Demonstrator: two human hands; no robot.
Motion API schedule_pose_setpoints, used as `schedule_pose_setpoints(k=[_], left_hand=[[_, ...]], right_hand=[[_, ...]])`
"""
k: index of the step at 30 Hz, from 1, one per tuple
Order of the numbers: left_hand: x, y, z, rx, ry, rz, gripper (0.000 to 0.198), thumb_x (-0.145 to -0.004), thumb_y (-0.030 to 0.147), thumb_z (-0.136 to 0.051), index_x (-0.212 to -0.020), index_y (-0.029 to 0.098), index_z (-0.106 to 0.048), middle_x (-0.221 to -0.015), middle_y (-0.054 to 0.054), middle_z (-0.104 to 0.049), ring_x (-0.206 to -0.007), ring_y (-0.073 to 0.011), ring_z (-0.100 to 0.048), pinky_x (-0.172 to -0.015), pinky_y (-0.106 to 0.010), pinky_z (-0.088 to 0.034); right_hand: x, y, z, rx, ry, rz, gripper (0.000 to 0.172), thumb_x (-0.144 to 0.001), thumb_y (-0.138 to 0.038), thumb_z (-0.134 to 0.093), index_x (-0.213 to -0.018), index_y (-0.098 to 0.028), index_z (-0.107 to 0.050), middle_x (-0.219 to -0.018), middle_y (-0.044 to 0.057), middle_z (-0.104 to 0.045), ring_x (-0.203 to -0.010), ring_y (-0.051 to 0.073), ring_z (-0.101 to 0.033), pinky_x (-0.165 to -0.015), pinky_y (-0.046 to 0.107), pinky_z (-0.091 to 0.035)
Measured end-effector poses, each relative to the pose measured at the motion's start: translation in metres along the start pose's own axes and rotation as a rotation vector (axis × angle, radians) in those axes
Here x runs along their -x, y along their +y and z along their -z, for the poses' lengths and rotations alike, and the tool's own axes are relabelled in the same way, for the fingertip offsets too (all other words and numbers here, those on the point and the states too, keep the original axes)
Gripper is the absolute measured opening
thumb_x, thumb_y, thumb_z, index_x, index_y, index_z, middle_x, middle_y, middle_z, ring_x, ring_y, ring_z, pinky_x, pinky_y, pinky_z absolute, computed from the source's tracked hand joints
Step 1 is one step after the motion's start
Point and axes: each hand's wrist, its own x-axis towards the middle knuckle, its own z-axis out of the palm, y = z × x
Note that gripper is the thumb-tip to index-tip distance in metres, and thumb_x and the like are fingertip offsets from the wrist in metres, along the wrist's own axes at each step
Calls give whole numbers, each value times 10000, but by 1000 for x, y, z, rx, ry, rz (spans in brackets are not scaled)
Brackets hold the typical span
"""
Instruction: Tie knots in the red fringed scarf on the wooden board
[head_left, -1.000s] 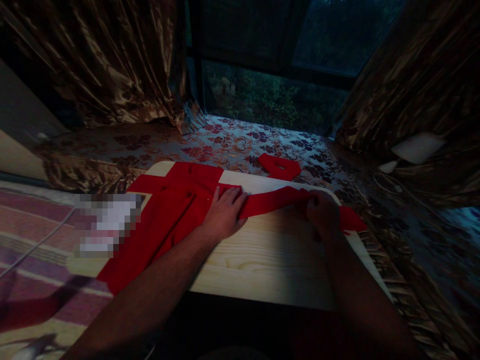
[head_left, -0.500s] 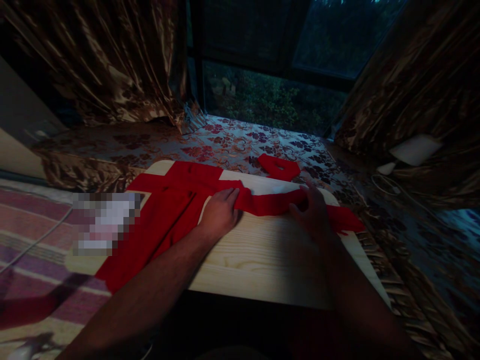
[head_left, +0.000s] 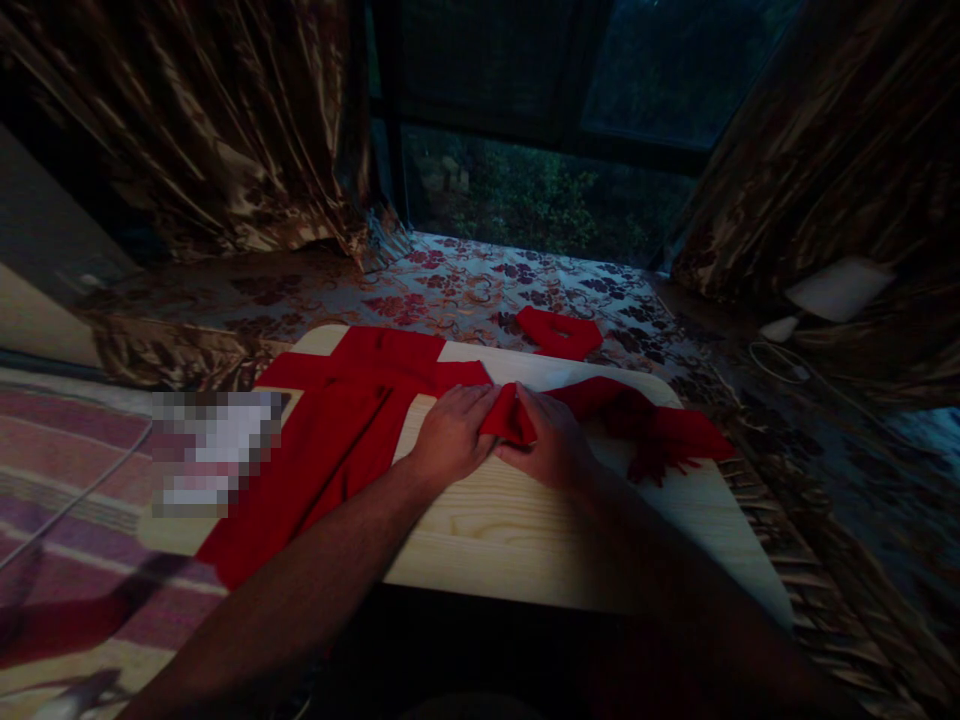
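A long red scarf (head_left: 600, 394) with a fringed end runs across the right half of the light wooden table (head_left: 465, 535). My left hand (head_left: 456, 430) and my right hand (head_left: 551, 440) meet near the table's middle, closed on a raised fold of it. The fold stands up between my fingertips; parts of the fingers are hidden behind it. To the left, a wider piece of red cloth (head_left: 337, 425) lies flat in a cross-like shape. Its right arm reaches up to my left hand; whether it joins the scarf there I cannot tell.
A smaller red cloth piece (head_left: 559, 332) lies past the table's far edge on the flowered window-seat cover (head_left: 457, 270). A blurred-out item (head_left: 217, 455) sits at the table's left. Behind stand curtains (head_left: 255, 130) and a window; a white lamp (head_left: 840, 290) is at right.
My right hand has moved left to my left hand, drawing the scarf in and bunching it into an upright fold. The scarf's fringe now shows on the table at right.
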Motion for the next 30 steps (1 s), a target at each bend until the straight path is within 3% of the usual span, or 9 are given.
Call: schedule_pose_setpoints(k=[1,3,8,13,19,21,24,27,30], left_hand=[[0,1,-1,2,2,-20,597,-876,291,-516,-1440,96,-540,-1406,-162,-621,-1296,-288,-567,-1168,-463,-387],[0,4,-3,14,6,-60,610,-877,299,-516,-1445,77,-529,-1392,-172,-628,-1285,-286,-573,-1170,-457,-383],[1,5,-2,29,18,-30,624,-884,289,-484,-1494,159,-476,-1436,-125,-605,-1330,-262,-544,-1199,-483,-336],[-1,1,2,-11,25,77,753,-739,171,-518,-1491,164,-477,-1493,-109,-554,-1389,-266,-488,-1231,-506,-286],[-3,-9,0,25,89,191,729,-747,126,-511,-1475,146,-494,-1476,-126,-568,-1363,-266,-515,-1181,-479,-395],[-3,-14,-1,31,131,227,698,-766,131,-509,-1463,163,-510,-1456,-116,-588,-1344,-262,-537,-1168,-477,-416],[-4,-20,-3,15,170,278,669,-772,118,-489,-1438,169,-533,-1434,-105,-609,-1326,-253,-556,-1160,-464,-431],[-5,-24,-5,-4,169,318,651,-776,120,-485,-1424,137,-539,-1426,-119,-612,-1320,-251,-561,-1157,-426,-434],[-6,-25,-5,-7,168,350,627,-786,126,-489,-1410,108,-547,-1378,-140,-642,-1264,-259,-600,-1132,-408,-454]], right_hand=[[0,-3,-2,14,-13,-2,860,-794,-417,-713,-1525,-94,-398,-1441,228,-556,-1288,363,-553,-1095,498,-437],[-1,-10,-8,41,-45,-24,773,-820,-310,-642,-1509,-58,-399,-1384,245,-588,-1234,355,-579,-1067,485,-454],[-3,-15,-8,58,-62,-89,520,-855,-153,-488,-1361,-60,-561,-1191,213,-689,-1087,323,-638,-997,441,-504],[0,-5,2,6,120,-99,622,-878,-140,-438,-1500,-121,-452,-1344,174,-643,-1220,305,-606,-1090,454,-473],[3,5,8,-82,265,-154,620,-863,-136,-442,-1481,-159,-494,-1342,159,-651,-1235,304,-606,-1101,474,-464],[2,7,11,-156,349,-190,519,-889,-178,-439,-1392,-162,-568,-1268,153,-686,-1176,302,-635,-1050,471,-496],[2,9,18,-267,460,-260,325,-921,-273,-443,-1132,-163,-666,-1011,119,-729,-936,271,-678,-885,428,-556],[5,15,22,-282,539,-326,249,-917,-350,-435,-865,-189,-617,-780,69,-652,-749,226,-617,-746,377,-544],[11,29,24,-268,560,-377,231,-920,-377,-402,-806,-219,-527,-726,53,-571,-729,212,-564,-703,349,-509]])
